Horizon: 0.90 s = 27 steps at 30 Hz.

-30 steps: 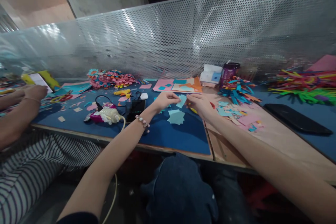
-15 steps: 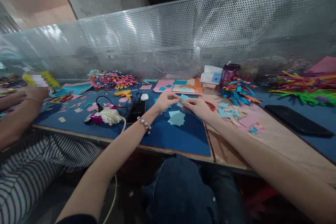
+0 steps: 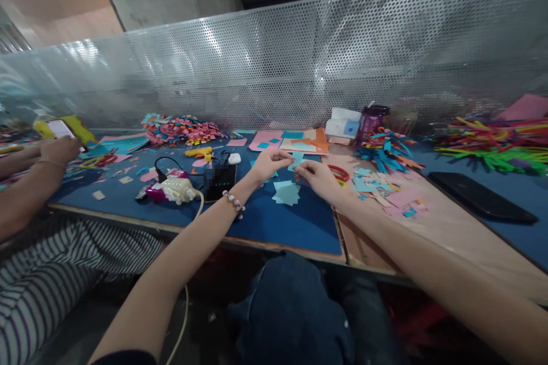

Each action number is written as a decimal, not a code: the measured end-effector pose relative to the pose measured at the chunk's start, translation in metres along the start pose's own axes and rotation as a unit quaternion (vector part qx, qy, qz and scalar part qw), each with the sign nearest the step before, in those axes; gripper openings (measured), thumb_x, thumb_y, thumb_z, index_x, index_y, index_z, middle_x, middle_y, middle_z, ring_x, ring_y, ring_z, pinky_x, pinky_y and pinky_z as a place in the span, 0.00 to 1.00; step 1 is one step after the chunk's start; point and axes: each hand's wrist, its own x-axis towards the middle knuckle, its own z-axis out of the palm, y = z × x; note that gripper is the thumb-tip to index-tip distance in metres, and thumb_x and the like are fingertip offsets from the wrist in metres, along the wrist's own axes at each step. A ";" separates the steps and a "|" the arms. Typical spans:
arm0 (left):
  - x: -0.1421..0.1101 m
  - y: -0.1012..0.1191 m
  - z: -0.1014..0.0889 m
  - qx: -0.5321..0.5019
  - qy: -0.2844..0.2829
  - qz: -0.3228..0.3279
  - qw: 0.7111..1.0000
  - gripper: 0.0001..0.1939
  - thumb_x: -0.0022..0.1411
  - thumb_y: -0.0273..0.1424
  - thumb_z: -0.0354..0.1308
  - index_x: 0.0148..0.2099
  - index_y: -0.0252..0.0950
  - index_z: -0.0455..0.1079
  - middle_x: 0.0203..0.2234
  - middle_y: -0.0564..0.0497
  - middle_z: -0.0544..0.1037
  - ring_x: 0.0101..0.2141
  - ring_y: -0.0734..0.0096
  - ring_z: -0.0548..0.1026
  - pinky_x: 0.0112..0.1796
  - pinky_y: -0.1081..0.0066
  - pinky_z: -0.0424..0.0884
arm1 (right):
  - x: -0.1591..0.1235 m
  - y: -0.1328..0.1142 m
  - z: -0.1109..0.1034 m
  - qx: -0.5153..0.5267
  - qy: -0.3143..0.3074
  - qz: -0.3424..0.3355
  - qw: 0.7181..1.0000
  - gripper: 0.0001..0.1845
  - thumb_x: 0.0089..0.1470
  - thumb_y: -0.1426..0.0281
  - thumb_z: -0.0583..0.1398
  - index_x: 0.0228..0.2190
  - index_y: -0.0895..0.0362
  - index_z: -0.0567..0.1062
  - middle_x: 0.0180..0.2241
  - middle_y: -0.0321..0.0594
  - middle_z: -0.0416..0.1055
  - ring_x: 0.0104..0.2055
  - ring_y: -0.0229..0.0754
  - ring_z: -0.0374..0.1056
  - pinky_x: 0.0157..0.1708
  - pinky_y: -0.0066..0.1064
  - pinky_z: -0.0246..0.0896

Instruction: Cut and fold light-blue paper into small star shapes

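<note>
Between my two hands is a small light-blue piece of paper, raised over the blue tabletop. My left hand, with a beaded bracelet at the wrist, pinches its left side between thumb and fingers. From the right, my right hand grips the lower right part with its fingertips. Just below the hands lies a loose stack of light-blue paper squares. Red-handled scissors rest beside my right hand, partly hidden by it.
Left of my arm lie a phone, a power strip and a yellow glue gun. Paper flowers are heaped behind. Paper scraps and a black case-like object lie right. A neighbour's hand holds a phone.
My hands have drawn slightly apart vertically, the right one lower, so more of the light-blue paper shows. More of the scissors' handles is visible. The view has shifted slightly.
</note>
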 end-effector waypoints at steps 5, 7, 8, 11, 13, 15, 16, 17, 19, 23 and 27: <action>-0.001 0.004 -0.001 0.028 -0.012 -0.007 1.000 0.17 0.53 0.43 0.59 0.35 0.32 0.72 0.25 0.50 0.74 0.29 0.75 0.70 0.28 0.74 0.62 | 0.001 0.006 0.000 -0.028 0.004 -0.008 1.000 0.14 0.53 0.62 0.56 0.21 0.56 0.69 0.21 0.36 0.70 0.25 0.38 0.64 0.28 0.29 0.57; 0.001 0.004 -0.001 0.020 -0.012 -0.020 1.000 0.20 0.56 0.46 0.54 0.36 0.32 0.72 0.28 0.48 0.75 0.30 0.74 0.71 0.26 0.75 0.60 | 0.001 0.006 -0.001 -0.029 0.002 -0.003 1.000 0.14 0.53 0.62 0.56 0.21 0.56 0.68 0.21 0.36 0.70 0.25 0.38 0.65 0.29 0.29 0.57; 0.002 0.003 -0.001 0.013 -0.015 -0.026 0.999 0.21 0.57 0.47 0.53 0.37 0.32 0.72 0.29 0.47 0.75 0.31 0.73 0.72 0.26 0.75 0.60 | 0.001 0.005 -0.001 -0.029 0.002 -0.002 1.000 0.13 0.53 0.62 0.56 0.21 0.56 0.68 0.21 0.36 0.70 0.25 0.38 0.65 0.29 0.29 0.57; 0.003 0.000 0.000 0.006 -0.033 -0.020 0.999 0.21 0.56 0.47 0.54 0.38 0.32 0.72 0.28 0.47 0.74 0.30 0.73 0.72 0.25 0.75 0.62 | 0.000 0.003 -0.002 -0.045 0.014 -0.018 0.999 0.13 0.53 0.63 0.56 0.22 0.56 0.69 0.22 0.36 0.70 0.27 0.39 0.66 0.30 0.29 0.57; 0.003 -0.001 0.001 0.022 -0.043 -0.004 0.999 0.19 0.54 0.45 0.58 0.35 0.32 0.72 0.24 0.49 0.72 0.27 0.74 0.70 0.25 0.75 0.64 | -0.001 0.002 -0.002 -0.064 0.024 -0.028 0.997 0.13 0.53 0.63 0.56 0.21 0.56 0.70 0.22 0.36 0.71 0.27 0.39 0.66 0.31 0.30 0.57; 0.002 -0.002 0.001 0.036 -0.044 0.001 0.998 0.18 0.52 0.44 0.60 0.32 0.32 0.71 0.23 0.51 0.70 0.25 0.76 0.68 0.24 0.75 0.65 | -0.001 0.002 -0.001 -0.079 0.029 -0.027 0.996 0.13 0.53 0.63 0.56 0.21 0.56 0.71 0.23 0.37 0.71 0.27 0.40 0.66 0.31 0.30 0.57; 0.002 -0.003 0.001 0.037 -0.043 -0.001 0.998 0.18 0.51 0.44 0.61 0.31 0.32 0.71 0.23 0.51 0.70 0.24 0.77 0.68 0.24 0.75 0.66 | -0.001 0.002 0.000 -0.082 0.035 -0.024 0.996 0.13 0.53 0.63 0.56 0.22 0.56 0.71 0.23 0.37 0.71 0.27 0.40 0.66 0.31 0.30 0.57; 0.001 -0.003 0.001 0.035 -0.041 -0.005 0.999 0.18 0.50 0.43 0.61 0.31 0.31 0.71 0.22 0.51 0.70 0.24 0.77 0.68 0.24 0.75 0.66 | -0.001 0.002 0.000 -0.082 0.044 -0.021 0.995 0.13 0.54 0.63 0.55 0.22 0.56 0.71 0.23 0.38 0.72 0.28 0.40 0.66 0.31 0.31 0.57; 0.001 -0.004 0.001 0.024 -0.036 -0.012 0.999 0.18 0.50 0.43 0.62 0.31 0.31 0.71 0.22 0.50 0.71 0.24 0.77 0.69 0.24 0.74 0.68 | -0.001 0.001 0.001 -0.076 0.068 -0.023 0.995 0.13 0.55 0.63 0.54 0.24 0.56 0.71 0.24 0.38 0.71 0.27 0.40 0.65 0.31 0.31 0.57; 0.001 -0.003 0.001 -0.003 -0.037 -0.026 0.999 0.18 0.50 0.42 0.63 0.31 0.30 0.70 0.22 0.49 0.73 0.26 0.74 0.72 0.27 0.71 0.72 | 0.000 0.001 0.002 -0.041 0.132 -0.023 0.990 0.10 0.53 0.62 0.57 0.29 0.56 0.71 0.27 0.39 0.70 0.29 0.40 0.65 0.31 0.32 0.59; 0.000 -0.004 0.003 -0.029 -0.041 -0.047 0.998 0.17 0.50 0.41 0.64 0.31 0.30 0.69 0.24 0.48 0.74 0.27 0.73 0.74 0.32 0.67 0.74 | 0.000 0.003 0.003 -0.067 0.167 -0.063 0.982 0.11 0.51 0.63 0.59 0.35 0.57 0.72 0.33 0.43 0.71 0.31 0.41 0.66 0.34 0.33 0.62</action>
